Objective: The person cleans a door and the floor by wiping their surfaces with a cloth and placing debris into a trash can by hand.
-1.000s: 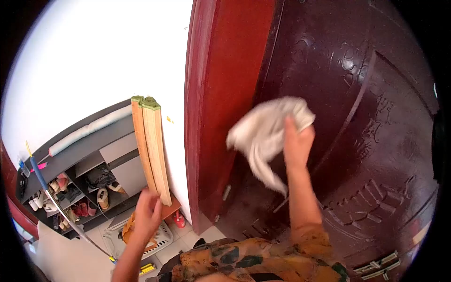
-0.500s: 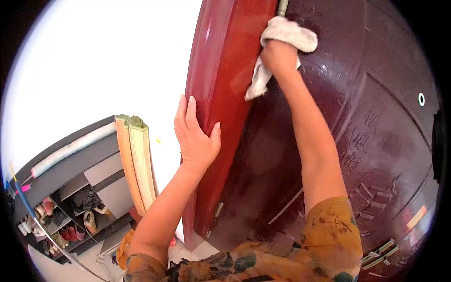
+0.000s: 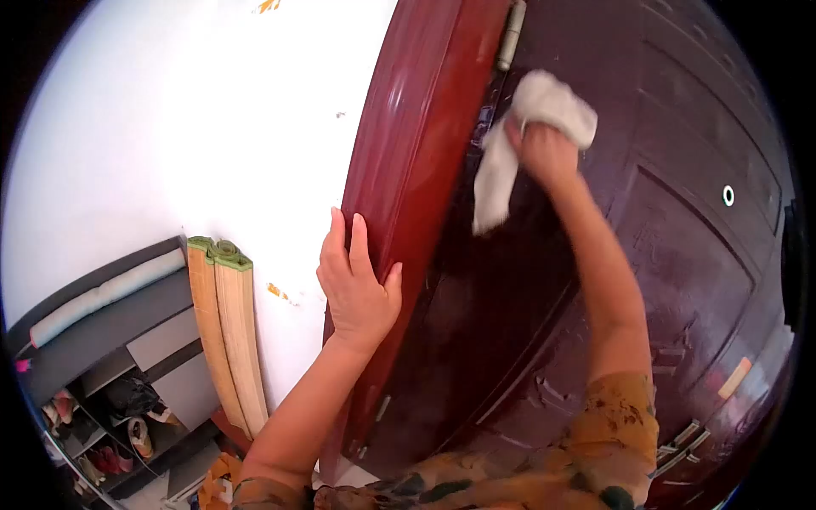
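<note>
My right hand (image 3: pixel 548 155) grips a white cloth (image 3: pixel 552 102) against the upper part of a dark maroon door (image 3: pixel 510 314). One end of the cloth hangs down to the left, slightly blurred. Just above it, a metal hinge (image 3: pixel 512 36) joins the door to the reddish-brown door frame (image 3: pixel 416 127). My left hand (image 3: pixel 357 293) lies on the outer edge of that frame, lower down, its fingers stretched upward and the thumb apart. Nothing is held in it.
A grey shoe cabinet (image 3: pixel 166 327) with several shoes stands at lower left, a long white roll (image 3: pixel 110 293) on top. Rolled bamboo mats (image 3: pixel 229 340) lean on the white wall (image 3: pixel 212 127). A door handle (image 3: pixel 684 446) is at lower right.
My right hand has moved with the cloth, down and right from beside the hinge onto the door panel. My left hand stays on the frame. The view has shifted, showing more of the hinge.
</note>
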Demonstrator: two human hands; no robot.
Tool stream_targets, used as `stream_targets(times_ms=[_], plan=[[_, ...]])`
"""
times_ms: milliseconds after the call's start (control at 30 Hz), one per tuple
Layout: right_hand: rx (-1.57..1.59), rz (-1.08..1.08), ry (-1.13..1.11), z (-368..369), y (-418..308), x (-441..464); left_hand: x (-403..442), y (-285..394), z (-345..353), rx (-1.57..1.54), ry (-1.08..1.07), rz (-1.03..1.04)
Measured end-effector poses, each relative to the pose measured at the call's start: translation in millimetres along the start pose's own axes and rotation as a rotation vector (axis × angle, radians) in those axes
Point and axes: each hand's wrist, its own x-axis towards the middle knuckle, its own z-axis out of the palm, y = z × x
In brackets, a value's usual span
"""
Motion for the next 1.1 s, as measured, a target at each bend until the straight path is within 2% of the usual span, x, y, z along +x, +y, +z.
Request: stream_targets(times_ms=[33, 100, 167, 233, 267, 300, 433, 500, 567, 633, 667, 733, 767, 833, 867, 933, 967, 1033, 1067, 1100], plan=[[0.097, 0.107, -0.096, 5, 11, 37, 1, -1, 0, 0.005, 0.002, 0.001], [0.047, -0.031, 0.252, 31, 47, 106, 0, -3, 0, 0.016, -0.006, -0.002], [0.127, -0.092, 0.417, 62, 79, 176, 1, -4, 1, 0.014, -0.015, -0.007], [0.098, 0.043, 0.370, 82, 84, 223, 2, -5, 3, 0.014, -0.015, -0.007], [0.247, 0.118, 0.275, 68, 72, 231, 1, -6, 2, 0.013, -0.023, -0.007], [0.387, 0.200, 0.173, 55, 57, 230, 1, -7, 1, 0.021, -0.027, -0.008], [0.342, -0.064, 0.404, 58, 55, 202, -1, -4, 5, 0.012, -0.007, -0.003], [0.475, 0.190, 0.244, 26, 25, 180, 0, -5, 4, 0.006, 0.011, 0.017], [0.357, 0.124, 0.345, 41, 12, 159, 0, -4, 6, -0.001, 0.020, 0.017], [0.144, -0.056, -0.006, 63, 9, 113, -1, -5, 6, 0.000, 0.022, 0.011], [0.116, -0.081, -0.029, 59, -8, 82, 0, -5, 7, -0.001, 0.029, 0.018], [0.116, -0.206, 0.133, 24, -45, 16, -1, -4, 5, -0.001, 0.036, 0.024], [0.148, -0.304, 0.323, 3, -59, -8, -1, -4, 3, 0.002, 0.042, 0.025], [-0.059, -0.351, -0.710, -71, -89, -17, -2, -2, 2, 0.003, 0.044, 0.032], [0.128, -0.476, -0.330, -56, -80, -42, -2, -2, 2, 0.018, 0.034, 0.021], [0.125, -0.402, -0.294, -40, -59, -52, -1, -2, 3, 0.025, 0.036, 0.027], [-0.049, -0.204, -0.641, -73, -63, -22, -2, -3, 3, 0.031, 0.035, 0.030], [-0.064, -0.289, 0.228, 23, 24, -34, -2, -1, 4, 0.033, 0.025, 0.018], [0.013, -0.115, 0.000, 2, 49, -7, -3, -1, 4, 0.036, 0.021, 0.015], [0.092, 0.128, -0.331, -20, 75, 30, -1, -2, 4, 0.043, 0.019, 0.011]])
